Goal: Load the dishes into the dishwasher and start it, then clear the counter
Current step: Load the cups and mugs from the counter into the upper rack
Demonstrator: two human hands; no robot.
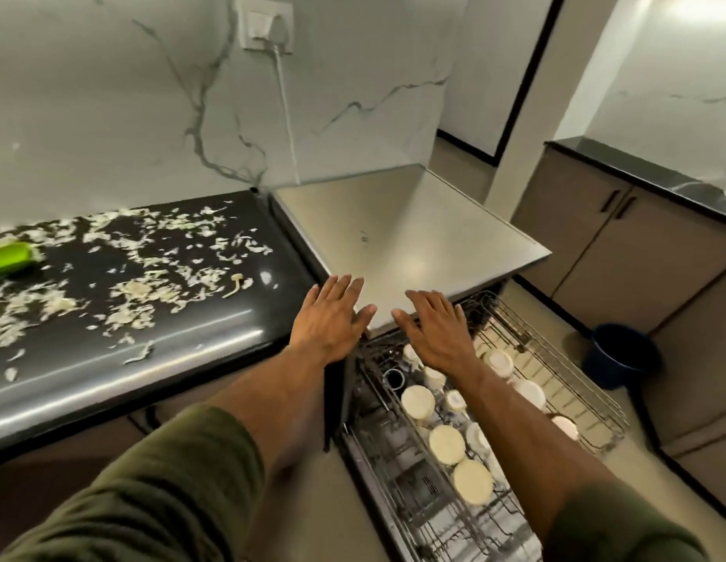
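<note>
The steel-topped dishwasher (414,229) stands right of the black counter (158,330). Its wire rack (556,358) is pulled out below, holding several upturned white cups and bowls (446,444). My left hand (332,318) reaches over the dishwasher's front left corner with straight, spread fingers, holding nothing. My right hand (438,330) hovers over the front edge above the rack, fingers also straight and empty. Whether either palm touches the top I cannot tell.
Chopped vegetable scraps (142,269) litter the black counter, with a green object (8,257) at its far left. A dark blue bucket (621,354) sits on the floor right of the rack. A white cord (286,115) runs from the wall socket down behind the dishwasher. Brown cabinets (621,253) line the right.
</note>
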